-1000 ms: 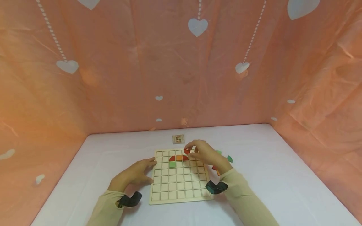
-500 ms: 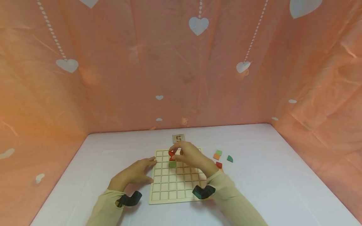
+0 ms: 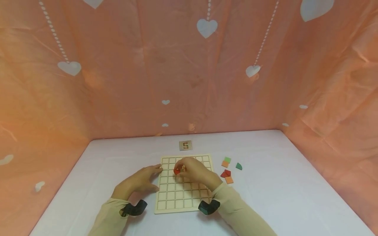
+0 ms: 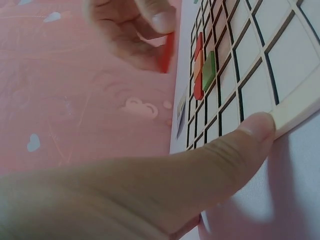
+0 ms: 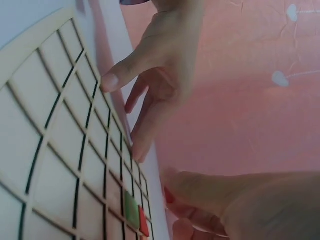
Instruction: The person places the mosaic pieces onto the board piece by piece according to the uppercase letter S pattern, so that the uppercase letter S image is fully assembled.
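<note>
My right hand point(image 3: 192, 172) pinches a red quarter-round tile point(image 3: 176, 171) between thumb and fingers, above the upper left part of a wooden grid board point(image 3: 173, 210). The left wrist view shows this red tile point(image 4: 167, 52) held apart from the board. My left hand point(image 3: 141, 179) lies along the board's left edge, fingers and thumb spread, the thumb point(image 4: 257, 127) touching the rim. On the board sit a green square tile point(image 4: 209, 72) and a row with an orange tile point(image 4: 198, 65) between two red ones; the right hand covers these in the head view.
Right of the board lie loose tiles: a light green tile point(image 3: 227, 159), an orange tile point(image 3: 225, 164), a dark green quarter-round point(image 3: 239, 166), red tiles point(image 3: 225, 173) and another orange tile point(image 3: 229, 180). Behind the board is a small pattern card point(image 3: 185, 145). Orange cloth point(image 3: 189, 82) hangs behind the table.
My right hand has carried the red tile leftward across the board, then a little nearer to me. Loose tiles at right have come out from behind the right arm. The left hand stays still.
</note>
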Demonstrator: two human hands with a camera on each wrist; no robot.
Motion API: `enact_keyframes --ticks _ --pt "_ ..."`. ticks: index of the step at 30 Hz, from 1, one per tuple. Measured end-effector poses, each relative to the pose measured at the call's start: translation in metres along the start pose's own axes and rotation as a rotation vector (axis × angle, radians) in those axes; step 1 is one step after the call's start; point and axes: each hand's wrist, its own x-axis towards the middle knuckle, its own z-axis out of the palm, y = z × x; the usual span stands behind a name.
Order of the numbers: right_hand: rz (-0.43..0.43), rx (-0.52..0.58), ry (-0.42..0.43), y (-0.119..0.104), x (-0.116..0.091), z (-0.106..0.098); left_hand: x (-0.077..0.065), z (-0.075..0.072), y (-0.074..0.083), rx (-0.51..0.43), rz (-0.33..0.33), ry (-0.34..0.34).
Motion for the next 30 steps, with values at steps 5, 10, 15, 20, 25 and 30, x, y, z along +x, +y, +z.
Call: enact_keyframes --ticks 5,10,15,20,25,30 --pt "0.067 0.003 -0.024 0.006 -0.003 0.004 0.001 0.0 0.0 0.004 0.005 0.001" --pt "0.048 -0.026 -0.023 0.007 -0.005 0.008 0.0 0.001 -0.001 0.001 0.006 0.003" --pt "0.053 -0.081 -0.02 0.004 -0.006 0.014 -0.001 0.001 0.0 -0.001 -0.006 0.013" --pt "0.063 -0.155 -0.01 0.001 -0.004 0.019 -0.002 0.002 -0.001 0.01 -0.007 0.017" --pt "0.066 -0.183 0.011 0.001 -0.004 0.02 -0.001 0.002 -0.002 0.0 0.0 0.02" --pt "0.081 -0.118 0.011 0.004 -0.006 0.019 -0.002 0.002 -0.001 -0.009 0.01 0.02"
